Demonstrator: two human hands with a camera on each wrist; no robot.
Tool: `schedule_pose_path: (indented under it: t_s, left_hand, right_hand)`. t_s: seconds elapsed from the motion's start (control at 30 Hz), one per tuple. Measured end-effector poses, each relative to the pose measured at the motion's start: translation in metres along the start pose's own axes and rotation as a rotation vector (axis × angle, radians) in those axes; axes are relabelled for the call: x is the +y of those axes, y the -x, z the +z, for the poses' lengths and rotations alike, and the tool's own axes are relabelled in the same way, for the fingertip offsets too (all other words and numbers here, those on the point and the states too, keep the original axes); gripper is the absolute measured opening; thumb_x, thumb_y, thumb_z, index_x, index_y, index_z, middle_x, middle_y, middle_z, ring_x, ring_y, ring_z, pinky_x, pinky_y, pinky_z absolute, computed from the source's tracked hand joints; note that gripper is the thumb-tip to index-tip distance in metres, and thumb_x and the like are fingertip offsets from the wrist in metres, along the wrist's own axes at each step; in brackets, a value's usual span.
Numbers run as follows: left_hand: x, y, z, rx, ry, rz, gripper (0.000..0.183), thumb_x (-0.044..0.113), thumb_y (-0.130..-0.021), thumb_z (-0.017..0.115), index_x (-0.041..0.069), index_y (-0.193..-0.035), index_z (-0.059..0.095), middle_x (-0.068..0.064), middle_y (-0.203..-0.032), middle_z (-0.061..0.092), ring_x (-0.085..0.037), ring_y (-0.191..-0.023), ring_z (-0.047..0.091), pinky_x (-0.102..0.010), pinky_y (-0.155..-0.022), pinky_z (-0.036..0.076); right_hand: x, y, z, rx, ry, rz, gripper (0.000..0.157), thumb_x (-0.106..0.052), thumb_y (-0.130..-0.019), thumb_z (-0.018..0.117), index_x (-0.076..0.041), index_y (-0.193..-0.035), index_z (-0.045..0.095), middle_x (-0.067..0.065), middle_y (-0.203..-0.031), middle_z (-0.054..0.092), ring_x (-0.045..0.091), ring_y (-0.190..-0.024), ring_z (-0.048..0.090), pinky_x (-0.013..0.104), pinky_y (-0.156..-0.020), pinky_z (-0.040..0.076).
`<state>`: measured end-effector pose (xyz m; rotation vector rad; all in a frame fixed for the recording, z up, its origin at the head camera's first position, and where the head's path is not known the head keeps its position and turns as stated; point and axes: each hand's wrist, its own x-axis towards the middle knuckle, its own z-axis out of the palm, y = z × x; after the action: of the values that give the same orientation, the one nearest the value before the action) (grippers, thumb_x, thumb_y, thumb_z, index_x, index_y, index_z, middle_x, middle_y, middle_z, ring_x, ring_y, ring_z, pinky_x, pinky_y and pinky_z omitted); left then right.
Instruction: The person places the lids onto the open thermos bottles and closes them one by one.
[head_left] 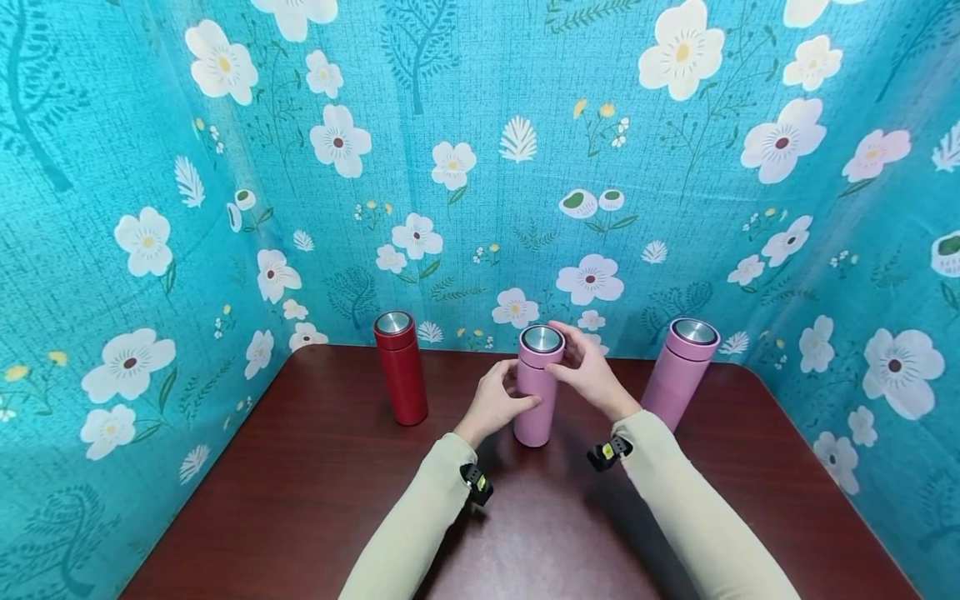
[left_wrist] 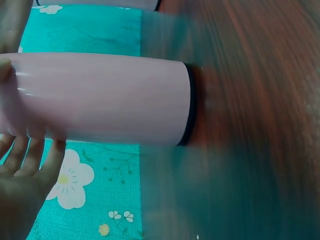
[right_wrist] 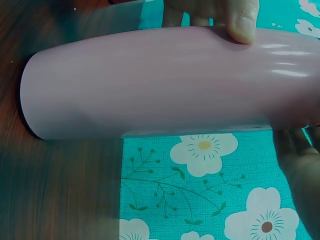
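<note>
A pink thermos [head_left: 534, 417] with a silver-topped lid [head_left: 542, 338] stands upright in the middle of the table. My left hand [head_left: 495, 404] grips its body from the left, the thumb across the front and the fingers round behind. From the right, my right hand [head_left: 592, 375] holds it higher up, with the thumb near the lid seam and the fingers curled round the lid's far side. Both wrist views show the smooth pink body [left_wrist: 110, 97] side-on, and the left one shows its black base ring [left_wrist: 190, 105] by the wood. In the right wrist view, the left thumb [right_wrist: 244, 25] presses on the body.
A red thermos [head_left: 405, 379] stands to the left. On the right is another pink thermos [head_left: 678, 367], its lower part hidden by my right sleeve [head_left: 675, 475]. The dark wooden table [head_left: 285, 492] meets a blue flowered cloth [head_left: 465, 225] at its back and sides.
</note>
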<state>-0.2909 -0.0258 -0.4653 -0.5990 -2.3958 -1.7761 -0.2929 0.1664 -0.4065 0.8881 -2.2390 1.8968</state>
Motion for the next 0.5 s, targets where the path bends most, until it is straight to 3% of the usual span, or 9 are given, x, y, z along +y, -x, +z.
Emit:
schedule_pose_path:
  t_s: [0.1,0.33,0.5]
  left_hand:
    - [-0.001,0.001,-0.001,-0.017,0.013,-0.002,0.063,0.019,-0.075,0.081,0.009,-0.129,0.05,-0.005,-0.117,0.056,-0.017,-0.106,0.057,-0.029,-0.089,0.049]
    - [0.0,0.005,-0.005,-0.03,0.002,0.016,0.067,0.023,-0.076,0.081,0.011,-0.132,0.048,-0.006,-0.12,0.057,-0.019,-0.105,0.06,-0.031,-0.088,0.05]
    - [0.005,0.018,-0.015,-0.065,-0.124,-0.012,0.077,0.033,-0.077,0.079,0.011,-0.14,0.04,-0.005,-0.13,0.052,-0.02,-0.114,0.054,-0.037,-0.094,0.046]
  right_hand:
    - [0.0,0.002,0.001,0.0,0.043,0.003,0.067,-0.005,-0.089,0.063,-0.002,-0.146,0.028,0.02,-0.138,0.044,0.028,-0.121,0.048,0.029,-0.094,0.043]
    - [0.0,0.007,0.003,-0.003,0.111,0.003,0.07,-0.005,-0.09,0.062,-0.001,-0.147,0.023,0.022,-0.139,0.042,0.038,-0.124,0.044,0.054,-0.099,0.037]
    - [-0.002,0.018,0.004,0.05,0.293,0.08,0.07,-0.022,-0.089,0.067,-0.006,-0.146,0.029,0.019,-0.136,0.047,0.034,-0.123,0.046,0.053,-0.101,0.037]
